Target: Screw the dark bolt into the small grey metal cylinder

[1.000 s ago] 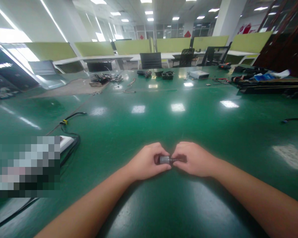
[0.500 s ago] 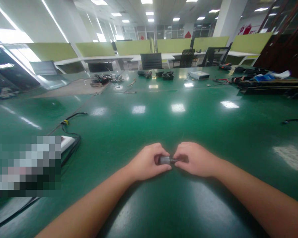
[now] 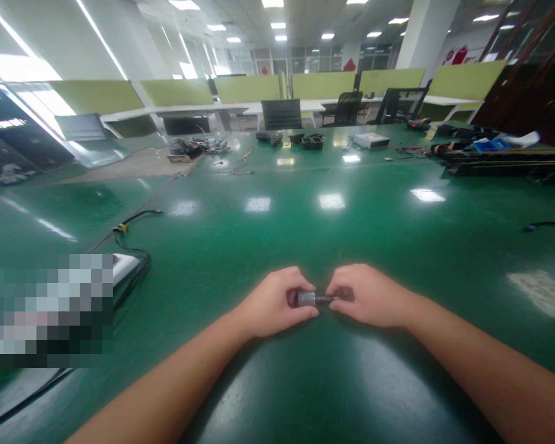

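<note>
The cylinder (image 3: pixel 306 299) in the left grip (image 3: pixel 272 303) and the rod (image 3: pixel 322 299) pinched by the right grip (image 3: pixel 369 296) look joined, handling apparently unfinished.

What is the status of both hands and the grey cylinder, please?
Left hand around grey cylinder. Right hand at its thin shaft. Black cables off left, apart from both.

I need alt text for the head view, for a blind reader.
A person's left hand holds a small grey cylinder; the right hand pinches the thin dark shaft at its end, over a glossy green table. Yellow-green partitions and office chairs stand behind.
</note>
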The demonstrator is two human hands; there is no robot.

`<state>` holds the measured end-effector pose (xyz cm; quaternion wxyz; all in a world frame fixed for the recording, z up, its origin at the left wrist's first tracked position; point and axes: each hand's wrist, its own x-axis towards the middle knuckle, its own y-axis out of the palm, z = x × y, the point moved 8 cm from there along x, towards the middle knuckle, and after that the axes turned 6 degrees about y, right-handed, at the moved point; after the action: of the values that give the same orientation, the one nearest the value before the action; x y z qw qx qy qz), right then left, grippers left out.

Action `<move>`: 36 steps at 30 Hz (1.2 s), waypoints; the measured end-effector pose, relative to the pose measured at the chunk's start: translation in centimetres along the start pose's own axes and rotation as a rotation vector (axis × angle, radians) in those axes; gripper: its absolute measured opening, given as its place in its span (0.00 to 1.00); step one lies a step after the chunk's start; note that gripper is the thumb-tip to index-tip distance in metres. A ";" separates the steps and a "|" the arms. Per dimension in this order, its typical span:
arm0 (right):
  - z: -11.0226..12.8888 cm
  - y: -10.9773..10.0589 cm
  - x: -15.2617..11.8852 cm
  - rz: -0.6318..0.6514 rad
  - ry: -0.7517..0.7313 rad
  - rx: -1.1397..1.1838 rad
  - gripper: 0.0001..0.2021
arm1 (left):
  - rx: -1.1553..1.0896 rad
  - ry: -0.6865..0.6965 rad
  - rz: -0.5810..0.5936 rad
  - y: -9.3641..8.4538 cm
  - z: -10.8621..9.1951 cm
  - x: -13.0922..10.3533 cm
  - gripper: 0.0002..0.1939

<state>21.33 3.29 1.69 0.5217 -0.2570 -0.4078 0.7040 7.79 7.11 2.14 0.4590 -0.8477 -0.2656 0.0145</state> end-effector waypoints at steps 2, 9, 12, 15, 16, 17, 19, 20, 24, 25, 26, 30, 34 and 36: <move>-0.1 0.0 0.0 0.011 0.005 0.005 0.03 | 0.005 0.007 0.004 0.0 -0.1 0.0 0.14; -0.2 -0.1 -0.1 0.029 0.024 0.004 0.03 | 0.044 0.031 0.021 0.0 -0.5 -0.1 0.14; -0.3 -0.2 0.0 0.043 0.038 0.006 0.04 | 0.041 0.040 0.021 0.0 -0.5 -0.1 0.14; -0.3 -0.3 0.0 0.054 0.044 0.005 0.04 | 0.041 0.044 0.014 0.0 -0.3 -0.1 0.14; -0.3 -0.3 0.0 0.054 0.045 0.004 0.04 | 0.041 0.044 0.011 0.0 -0.3 -0.1 0.14; -0.3 -0.3 0.0 0.055 0.045 0.004 0.04 | 0.041 0.042 0.008 0.0 -0.2 -0.1 0.14; -0.4 -0.4 -0.1 0.057 0.049 0.005 0.03 | 0.039 0.038 0.006 -0.1 -0.2 -0.1 0.14; -0.5 -0.4 -0.1 0.060 0.052 0.008 0.03 | 0.037 0.035 0.007 -0.1 -0.2 -0.1 0.14; -0.8 -0.4 -0.2 0.061 0.064 0.010 0.03 | 0.032 0.025 0.006 -0.2 -0.2 -0.1 0.14; -0.8 -0.4 -0.2 0.061 0.063 0.009 0.03 | 0.031 0.026 0.005 -0.2 -0.3 -0.1 0.14; -0.9 -0.5 -0.2 0.060 0.062 0.007 0.03 | 0.030 0.028 0.003 -0.2 -0.3 -0.1 0.14; -1.0 -0.6 -0.3 0.067 0.062 -0.001 0.04 | 0.021 0.037 0.000 -0.2 -0.2 -0.1 0.14; -1.5 -1.1 -0.5 0.099 0.087 -0.013 0.04 | 0.020 0.039 -0.001 -0.1 -0.1 -0.2 0.14; -2.0 -1.3 -0.7 0.121 0.105 -0.024 0.04 | 0.022 0.038 0.001 -0.1 -0.1 -0.2 0.15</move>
<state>23.87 3.44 1.69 0.4955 -0.3241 -0.3720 0.7149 7.62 6.98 2.28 0.4732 -0.8428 -0.2564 0.0016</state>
